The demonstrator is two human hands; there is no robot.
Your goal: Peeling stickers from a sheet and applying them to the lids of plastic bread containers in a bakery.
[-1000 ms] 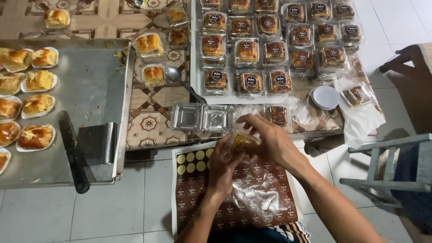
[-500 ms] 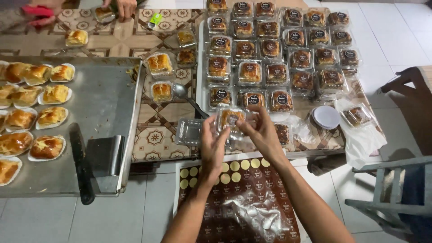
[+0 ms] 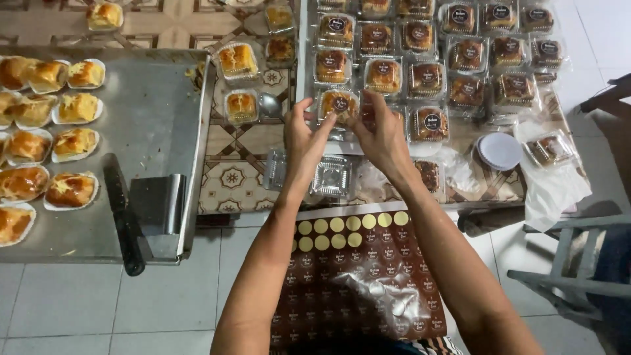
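My left hand [image 3: 303, 141] and my right hand [image 3: 380, 135] together hold a small clear plastic box with a golden pastry and a round dark sticker on its lid [image 3: 338, 106]. The box is at the near edge of a white tray [image 3: 303, 79] filled with several rows of the same stickered boxes. An empty clear box [image 3: 332, 177] lies on the patterned table just below my hands. A brown sheet of round stickers [image 3: 358, 276] rests on my lap, its top rows peeled to pale circles.
A steel tray [image 3: 154, 125] on the left holds several unboxed pastries in paper cups, a black-handled knife [image 3: 123, 217] and a metal scraper [image 3: 156, 205]. Closed boxes without stickers [image 3: 238, 60] stand between the trays. White round lids [image 3: 499, 150] lie at right, a grey chair [image 3: 578, 263] beside.
Both hands lifted the pastry box from above my lap and carried it forward to the near edge of the white tray. The round sticker now sits on its lid.
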